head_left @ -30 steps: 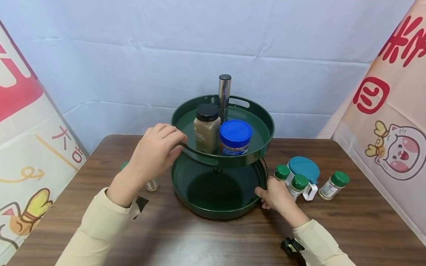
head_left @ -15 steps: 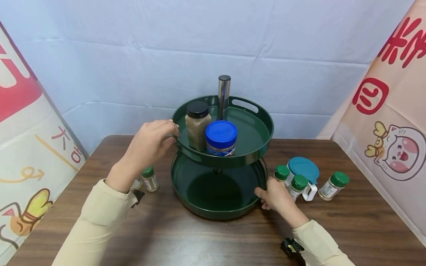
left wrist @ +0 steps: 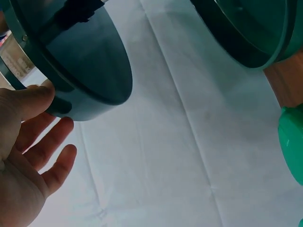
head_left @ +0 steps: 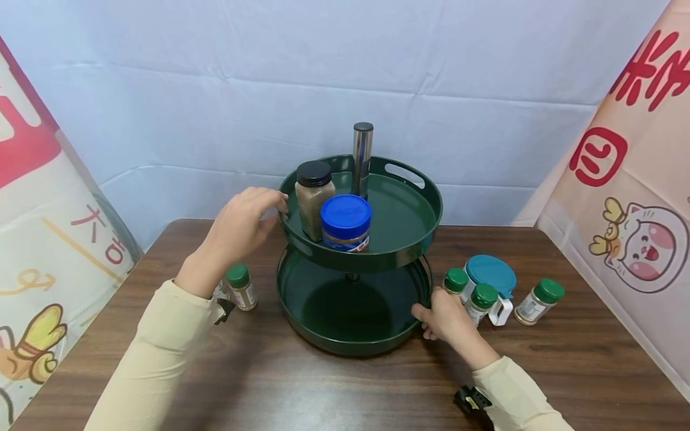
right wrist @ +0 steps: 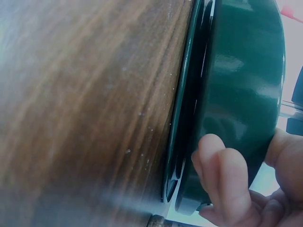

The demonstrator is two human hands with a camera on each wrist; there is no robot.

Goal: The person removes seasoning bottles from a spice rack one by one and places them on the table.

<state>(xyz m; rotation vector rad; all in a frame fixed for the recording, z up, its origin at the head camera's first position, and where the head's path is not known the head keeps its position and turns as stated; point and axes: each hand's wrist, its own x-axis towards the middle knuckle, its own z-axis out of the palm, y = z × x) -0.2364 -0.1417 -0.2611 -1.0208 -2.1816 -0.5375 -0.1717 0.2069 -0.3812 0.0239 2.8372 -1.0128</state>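
Note:
A dark green two-tier lazy Susan stands on the table in the head view. My left hand point(head_left: 237, 224) pinches the left rim of its upper tray point(head_left: 401, 218); the left wrist view shows the thumb and fingers at that tray's edge point(left wrist: 102, 80). On the upper tray are a tall jar point(head_left: 314, 206) with a black lid and beige powder, and a shorter jar point(head_left: 346, 218) with a blue lid. My right hand point(head_left: 450, 317) grips the right side of the lower tray point(head_left: 347, 348), thumb over the rim and fingers against the outer wall point(right wrist: 241, 75).
To the right stand several green-lidded shakers point(head_left: 532, 302) and a container point(head_left: 489, 275) with a teal lid and white handle. More green-lidded shakers point(head_left: 241, 287) stand at left, partly behind the left wrist. A cloth backdrop point(head_left: 215, 108) hangs behind the table point(head_left: 323, 395).
The upper tray has turned, carrying both jars leftward and its rear handle slot rightward. My left hand has shifted slightly left with the rim. The right hand and lower tray stay put.

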